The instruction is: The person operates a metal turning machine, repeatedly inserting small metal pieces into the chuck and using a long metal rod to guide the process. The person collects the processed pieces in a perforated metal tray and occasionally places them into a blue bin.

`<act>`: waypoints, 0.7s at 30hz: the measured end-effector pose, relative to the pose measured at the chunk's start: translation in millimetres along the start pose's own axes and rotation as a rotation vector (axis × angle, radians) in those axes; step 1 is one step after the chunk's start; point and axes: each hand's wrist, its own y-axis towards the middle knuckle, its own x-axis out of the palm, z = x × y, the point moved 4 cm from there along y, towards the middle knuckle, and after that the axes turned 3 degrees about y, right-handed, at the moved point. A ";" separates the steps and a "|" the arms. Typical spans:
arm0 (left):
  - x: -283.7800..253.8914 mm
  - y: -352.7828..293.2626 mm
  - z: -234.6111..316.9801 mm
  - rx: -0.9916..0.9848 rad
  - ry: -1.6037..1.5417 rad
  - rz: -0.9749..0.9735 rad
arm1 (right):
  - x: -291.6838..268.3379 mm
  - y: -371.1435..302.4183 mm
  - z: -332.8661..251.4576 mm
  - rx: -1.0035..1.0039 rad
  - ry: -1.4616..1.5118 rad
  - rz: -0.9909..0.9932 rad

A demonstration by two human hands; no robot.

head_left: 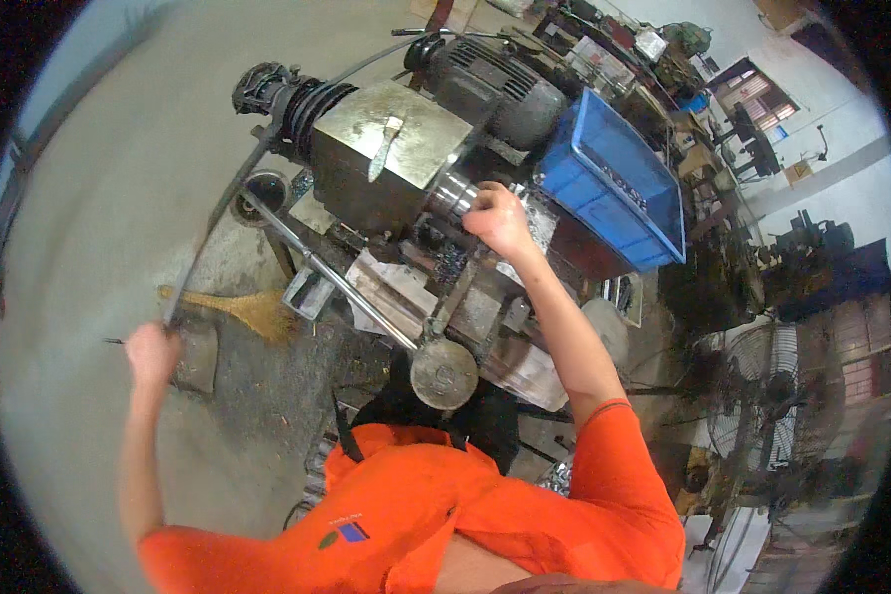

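My left hand (153,353) is closed around the lower end of a long metal lever (218,220), out to the left. The lever runs up to the dark ringed rear end (310,109) of a small lathe's headstock (391,124). A thin dark piece sticks out beside this hand. My right hand (500,223) has its fingers curled together against the front of the shiny round chuck (452,195). Whatever those fingers pinch is hidden. On top of the headstock lies a brush (384,148) with a pale handle.
Right of the chuck, a blue plastic crate (614,198) holds small metal parts. An electric motor (500,89) sits behind the headstock. A silver bar (332,272) reaches toward a round metal disc (444,374) near my lap. A straw broom (243,309) lies left; a fan (762,396) stands right.
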 end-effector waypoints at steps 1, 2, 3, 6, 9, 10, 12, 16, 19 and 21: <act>-10.3 19.0 -22.2 -0.054 0.031 -0.003 | -1.7 -1.0 -6.2 -0.025 0.005 0.020; 5.2 44.0 -66.3 -0.029 0.119 0.135 | 2.8 1.1 -8.0 0.006 -0.008 0.003; 2.9 46.6 -68.6 0.079 0.124 0.200 | 2.2 -1.5 -4.2 0.054 -0.036 -0.010; 14.2 60.8 -55.0 0.202 0.132 0.250 | -4.5 -5.3 -2.0 0.001 -0.029 -0.012; -12.6 42.5 -53.2 0.104 0.153 0.322 | 5.6 8.1 -2.0 0.050 -0.005 -0.019; -17.5 41.0 -48.7 0.084 0.130 0.309 | 1.7 5.5 -5.7 0.046 0.010 0.013; -17.9 41.7 -39.4 0.103 0.084 0.229 | 1.6 4.8 -11.7 0.035 0.057 0.031; -17.7 19.4 -12.3 0.058 -0.042 0.133 | 2.8 7.5 -20.1 0.067 0.025 0.014; -17.5 -5.4 16.2 0.024 -0.083 0.069 | 3.3 6.7 -17.0 0.001 0.035 0.008; -26.0 -19.9 39.8 0.030 -0.126 0.054 | 5.9 6.1 -6.7 0.023 0.052 -0.025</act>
